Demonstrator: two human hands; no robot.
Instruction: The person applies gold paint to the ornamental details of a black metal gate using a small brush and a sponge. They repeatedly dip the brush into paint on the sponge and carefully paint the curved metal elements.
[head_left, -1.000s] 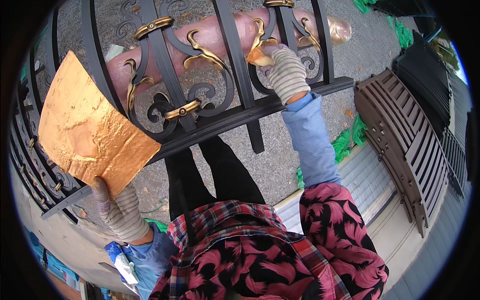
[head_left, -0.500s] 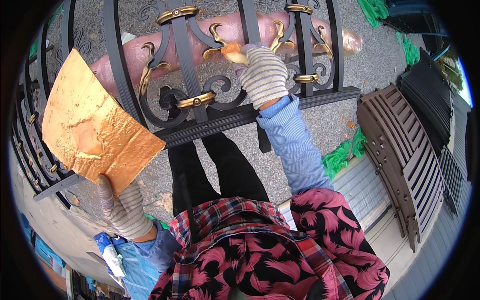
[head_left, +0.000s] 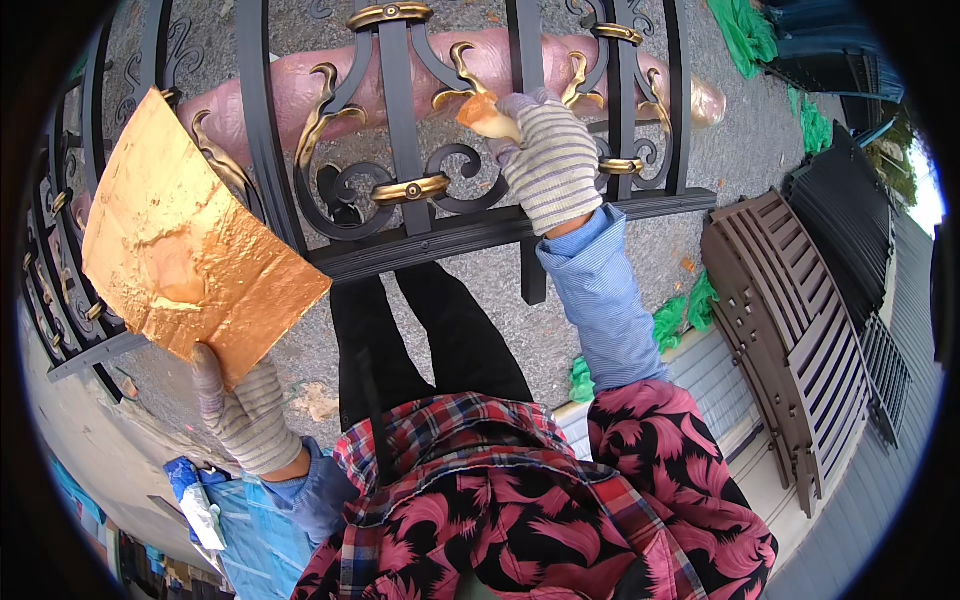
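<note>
My right hand [head_left: 556, 168], in a grey-striped glove, pinches a small pale sponge [head_left: 490, 116] whose tip is stained orange-gold. The sponge sits by a gold-tinted curl [head_left: 463, 68] on a black metal fence panel [head_left: 402, 130]; whether it touches the metal, I cannot tell. Gold also coats the collars [head_left: 411, 190] and other scroll tips on the panel. At left, my gloved left hand [head_left: 248, 415] grips the lower corner of a bent board [head_left: 215, 250]. Gold paint covers the board's face, with a wet-looking puddle in the middle.
Behind the bars lies a long roll wrapped in pinkish plastic [head_left: 440, 85]. More black panels [head_left: 60, 290] stand at left. Brown slatted panels [head_left: 790, 330] are stacked at right, near green netting [head_left: 690, 310]. A blue sheet [head_left: 255, 530] lies at lower left.
The fence has shifted rightward in the view, and my right hand with it. Against the gold curl, the sponge now sits slightly lower. The left hand and board hold almost the same place.
</note>
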